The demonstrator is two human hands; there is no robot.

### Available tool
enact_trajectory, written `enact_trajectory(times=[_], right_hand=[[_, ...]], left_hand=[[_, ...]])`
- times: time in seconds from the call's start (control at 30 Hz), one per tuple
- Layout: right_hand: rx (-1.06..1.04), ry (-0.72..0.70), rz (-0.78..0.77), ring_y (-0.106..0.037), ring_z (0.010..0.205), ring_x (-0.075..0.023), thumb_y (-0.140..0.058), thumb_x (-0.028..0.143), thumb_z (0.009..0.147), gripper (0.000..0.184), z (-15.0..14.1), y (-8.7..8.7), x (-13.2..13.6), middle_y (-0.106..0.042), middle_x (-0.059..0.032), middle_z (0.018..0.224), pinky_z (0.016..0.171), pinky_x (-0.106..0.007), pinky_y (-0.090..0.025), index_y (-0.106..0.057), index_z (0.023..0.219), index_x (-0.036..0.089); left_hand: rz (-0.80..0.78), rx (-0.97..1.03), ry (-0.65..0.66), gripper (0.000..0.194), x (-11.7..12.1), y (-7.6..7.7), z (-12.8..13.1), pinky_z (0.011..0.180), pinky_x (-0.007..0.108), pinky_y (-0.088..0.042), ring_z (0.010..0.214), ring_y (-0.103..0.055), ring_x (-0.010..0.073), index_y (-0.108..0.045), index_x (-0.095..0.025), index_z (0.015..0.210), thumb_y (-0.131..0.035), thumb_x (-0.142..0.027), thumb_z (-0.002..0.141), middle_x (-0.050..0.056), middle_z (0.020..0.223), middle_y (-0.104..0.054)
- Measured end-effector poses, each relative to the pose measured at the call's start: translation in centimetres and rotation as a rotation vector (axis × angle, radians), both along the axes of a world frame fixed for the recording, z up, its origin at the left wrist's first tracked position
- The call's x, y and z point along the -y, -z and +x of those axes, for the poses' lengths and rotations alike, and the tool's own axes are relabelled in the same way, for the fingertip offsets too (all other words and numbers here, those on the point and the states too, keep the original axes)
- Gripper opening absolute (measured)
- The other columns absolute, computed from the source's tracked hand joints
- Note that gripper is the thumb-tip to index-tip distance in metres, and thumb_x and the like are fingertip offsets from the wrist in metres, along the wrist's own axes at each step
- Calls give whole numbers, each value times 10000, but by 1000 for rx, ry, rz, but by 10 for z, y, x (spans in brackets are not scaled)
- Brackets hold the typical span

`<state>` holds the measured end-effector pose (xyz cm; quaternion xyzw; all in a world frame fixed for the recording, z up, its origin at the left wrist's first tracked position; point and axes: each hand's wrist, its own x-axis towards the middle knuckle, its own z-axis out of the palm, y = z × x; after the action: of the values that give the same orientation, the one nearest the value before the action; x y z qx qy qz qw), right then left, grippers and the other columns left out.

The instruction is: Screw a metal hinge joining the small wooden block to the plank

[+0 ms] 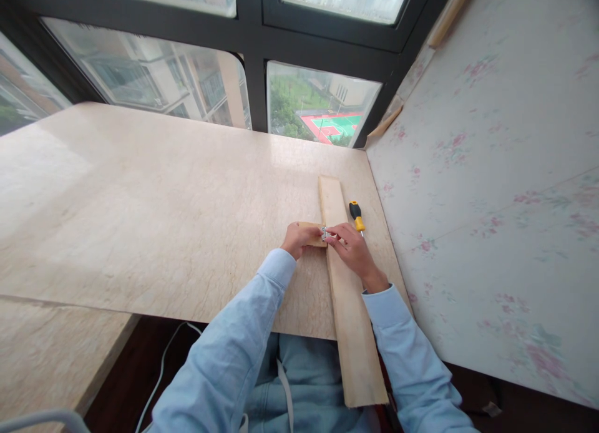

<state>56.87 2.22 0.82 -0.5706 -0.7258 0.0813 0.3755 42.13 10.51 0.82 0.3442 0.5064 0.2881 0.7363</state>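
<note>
My left hand (297,239) is closed round a short wooden block (311,227), which meets the left edge of a long wooden plank (358,352). Where the two pieces meet sits a small silvery metal fitting (324,234); its exact kind is too small to make out. The fingertips of my right hand (350,249) pinch this fitting from the right, with the hand above the plank. Just beyond my right hand, a black and yellow screwdriver (356,216) lies on the stone surface, its tip partly hidden by the hand.
The plank runs along the pale stone windowsill (163,214) and juts past its front edge over my lap. A wall with floral paper (491,189) rises close on the right. Dark-framed windows (257,96) stand behind. A white cable (161,370) hangs below at the left.
</note>
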Motion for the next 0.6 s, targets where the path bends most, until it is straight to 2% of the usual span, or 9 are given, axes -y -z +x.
enact_trajectory(times=[0.07, 0.13, 0.33, 0.47, 0.53, 0.6], right_hand=[[-30, -49, 8, -618, 901, -210, -536, 272, 981, 181, 2, 1, 0, -651, -69, 966, 795, -364, -510, -689, 1074, 253], [-18, -66, 7, -619, 907, -208, -515, 236, 986, 193, 2, 3, -1, -644, -66, 949, 791, -358, -512, -701, 1032, 253], [106, 27, -35, -594, 860, -222, -553, 234, 962, 112, -4, 3, -2, -629, -65, 884, 774, -366, -481, -637, 891, 217], [159, 73, -64, -566, 797, -219, -577, 270, 948, 150, -6, 0, -1, -595, -58, 830, 725, -358, -459, -579, 811, 210], [135, 66, -59, -567, 804, -218, -590, 298, 946, 146, -5, 0, -1, -599, -60, 842, 738, -359, -463, -591, 832, 207], [64, 31, -50, -582, 826, -211, -601, 309, 944, 109, -3, 0, -1, -620, -66, 902, 759, -357, -478, -629, 934, 205]], left_hand=[[-6, 22, -3, 258, 0, 1, 0, 606, 273, -541, 768, -686, 221, -609, -170, 744, -763, -78, 557, 41, 752, -678], [-8, 34, 1, 259, 1, 1, 0, 612, 283, -545, 775, -690, 229, -615, -170, 746, -764, -82, 553, 44, 757, -683], [-17, 3, -12, 273, 0, 2, 1, 630, 279, -550, 795, -694, 227, -597, -185, 751, -758, -76, 558, 23, 751, -677], [-16, -23, -19, 287, 0, 2, 2, 626, 277, -551, 796, -695, 227, -584, -185, 765, -760, -80, 563, 23, 762, -672], [6, -27, -6, 271, 0, 3, 2, 629, 271, -552, 809, -697, 228, -589, -181, 768, -757, -93, 574, 30, 775, -673], [30, -37, 19, 255, -1, 5, 1, 642, 264, -554, 830, -699, 226, -600, -180, 775, -755, -109, 586, 32, 785, -677]])
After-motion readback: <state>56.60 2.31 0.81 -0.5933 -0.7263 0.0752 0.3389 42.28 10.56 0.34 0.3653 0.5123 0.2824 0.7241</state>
